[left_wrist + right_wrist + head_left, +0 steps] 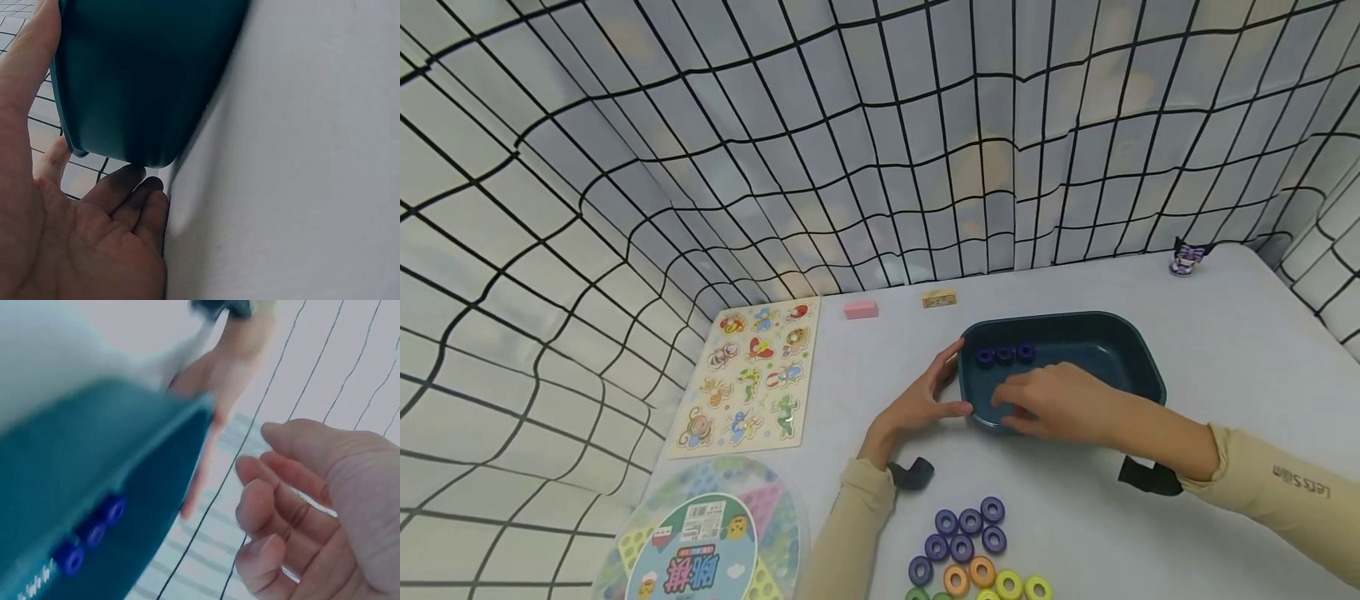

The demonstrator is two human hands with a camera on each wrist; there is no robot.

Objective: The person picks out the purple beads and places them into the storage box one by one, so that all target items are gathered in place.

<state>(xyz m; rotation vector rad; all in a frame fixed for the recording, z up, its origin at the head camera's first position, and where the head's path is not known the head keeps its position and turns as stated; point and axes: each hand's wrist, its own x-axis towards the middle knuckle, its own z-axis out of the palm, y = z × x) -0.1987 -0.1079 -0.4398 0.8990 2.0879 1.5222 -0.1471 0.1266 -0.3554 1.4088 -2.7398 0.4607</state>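
A teal plastic tray (1097,342) sits on the white table. Three purple rings (1004,355) stand in a row along its far left side, also visible as blue-purple rings (94,532) in the right wrist view. My left hand (917,407) holds the tray's left end, thumb at the near corner and forefinger at the far corner; the left wrist view has its fingers (128,194) against the tray wall (137,81). Above the near part of the tray is my right hand (1052,404), fingers loosely bent, with nothing between thumb and fingertips (255,503).
Nearer me lie several purple rings (961,547), with orange rings (982,571), yellow rings (1010,584) and partly cut-off green ones. Left are an insect picture board (748,379) and a round game box (700,542). Pink (861,310) and yellow blocks (939,297) and a small figurine (1186,257) stand near the netting (925,150).
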